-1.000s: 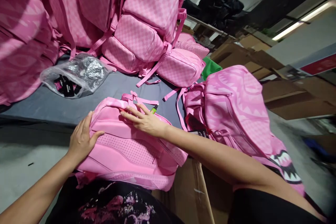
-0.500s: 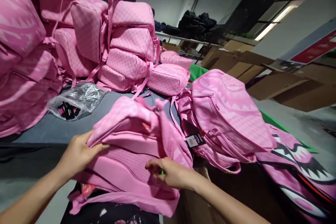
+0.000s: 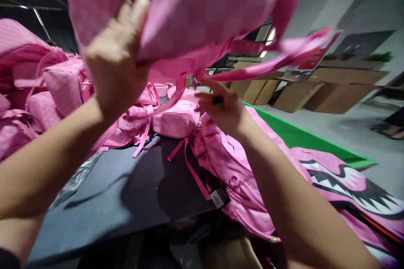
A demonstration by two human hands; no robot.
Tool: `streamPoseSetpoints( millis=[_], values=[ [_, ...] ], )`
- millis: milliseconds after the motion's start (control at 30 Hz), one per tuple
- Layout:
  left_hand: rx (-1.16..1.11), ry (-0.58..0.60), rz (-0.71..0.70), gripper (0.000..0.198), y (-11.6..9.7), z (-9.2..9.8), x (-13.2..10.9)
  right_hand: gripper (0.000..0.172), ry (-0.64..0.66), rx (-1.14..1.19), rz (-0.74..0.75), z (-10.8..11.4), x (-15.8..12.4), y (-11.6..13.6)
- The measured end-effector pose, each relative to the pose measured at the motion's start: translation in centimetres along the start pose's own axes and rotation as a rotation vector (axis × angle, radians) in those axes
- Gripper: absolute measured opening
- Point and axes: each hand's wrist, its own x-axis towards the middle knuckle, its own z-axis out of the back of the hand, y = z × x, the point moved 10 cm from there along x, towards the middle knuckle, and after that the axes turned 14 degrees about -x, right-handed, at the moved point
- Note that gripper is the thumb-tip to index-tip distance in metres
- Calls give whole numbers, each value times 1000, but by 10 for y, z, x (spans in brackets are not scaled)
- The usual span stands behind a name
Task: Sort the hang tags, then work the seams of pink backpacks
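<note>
A pink checkered backpack (image 3: 208, 12) is raised at the top of the view, its straps hanging down and out to the right. My left hand (image 3: 120, 46) grips its left side, fingers pressed into the fabric. Under the backpack, my right hand (image 3: 221, 105) is at the base of a strap, its fingers partly hidden and blurred. Below the hands, the dark table (image 3: 126, 201) carries the backpack's shadow. Another pink backpack (image 3: 233, 176) with a black and white tag (image 3: 220, 197) lies at the table's right edge.
Pink bags (image 3: 63, 84) are heaped at the left and a checkered one (image 3: 176, 119) lies mid-table. A clear plastic bag (image 3: 75, 180) is at the left. Backpacks with a toothed print (image 3: 353, 180), a green sheet (image 3: 293, 134) and cardboard boxes (image 3: 341, 92) are at the right.
The backpack has been lifted from the table's front edge to the top of the view, and both hands have risen with it. The view has shifted.
</note>
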Motion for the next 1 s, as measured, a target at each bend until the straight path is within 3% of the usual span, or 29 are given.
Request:
streamPoseSetpoints(
  millis=[100,200,267,333,400,500,600,667,733,800,867,1000],
  values=[
    [41,-100,-46,57,26,-114,12,42,88,-231,112,-9,-50,-32],
    [-67,53,32,53,75,-240,-8,57,85,-572,54,-9,-121,-95],
    [-93,251,118,54,104,-320,-42,50,64,-768,20,-5,-159,-129],
    [-123,385,177,53,119,-376,-83,43,39,-926,3,-2,-182,-146],
    [-151,444,186,52,119,-403,-116,41,11,-1054,-17,-1,-186,-148],
    [-147,458,196,56,113,-402,-147,46,8,-1191,-83,-11,-162,-148],
    [-159,509,261,65,112,-374,-179,55,179,-1244,-268,-32,-129,-176],
    [-260,590,341,65,113,-351,-214,42,362,-1213,-409,-45,-117,-202],
    [-378,669,403,61,109,-323,-256,28,442,-1166,-452,-44,-108,-212],
    [-490,716,468,56,102,-294,-294,27,350,-1163,-431,-20,-97,-200],
    [-627,710,587,55,95,-266,-320,28,129,-1214,-416,28,-87,-168],
    [-863,614,803,51,65,-230,-333,26,-347,-1235,-229,119,-88,-53]
  ],
)
